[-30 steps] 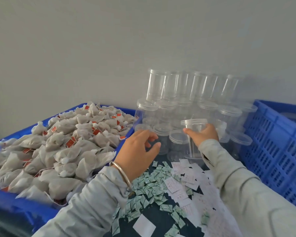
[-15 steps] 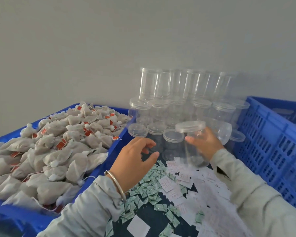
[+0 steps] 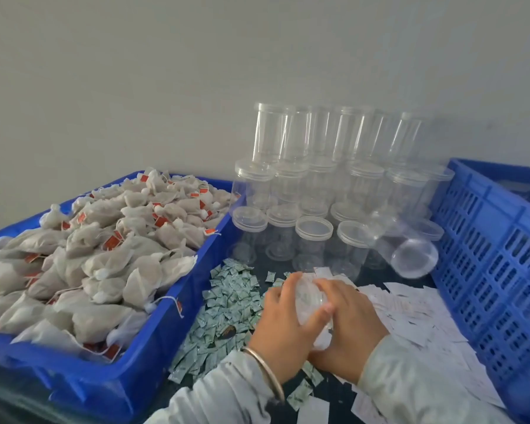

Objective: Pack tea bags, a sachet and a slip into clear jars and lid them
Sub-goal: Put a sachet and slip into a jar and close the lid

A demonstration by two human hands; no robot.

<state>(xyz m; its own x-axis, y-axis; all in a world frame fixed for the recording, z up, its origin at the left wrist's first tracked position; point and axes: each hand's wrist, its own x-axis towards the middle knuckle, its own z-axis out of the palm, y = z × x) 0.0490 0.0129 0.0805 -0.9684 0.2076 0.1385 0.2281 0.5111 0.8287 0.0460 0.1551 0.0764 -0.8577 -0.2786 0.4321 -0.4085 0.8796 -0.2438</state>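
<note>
My left hand [image 3: 283,324] and right hand [image 3: 348,324] both grasping jar [image 3: 311,304]. Risk: slick plastic slips during lid twist, scattering sachets [image 3: 227,304] left, slips [image 3: 416,316] right.

Plain pale grey wall [image 3: 196,71] filling the upper view, even soft light with faint shadows, dark tabletop [image 3: 337,390] below, blue plastic crates [image 3: 484,258] at both sides

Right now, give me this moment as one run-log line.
stage: unlidding | left hand: grips clear jar | right hand: grips same jar | contents: none visible | tea bags: in crate, untouched
</note>
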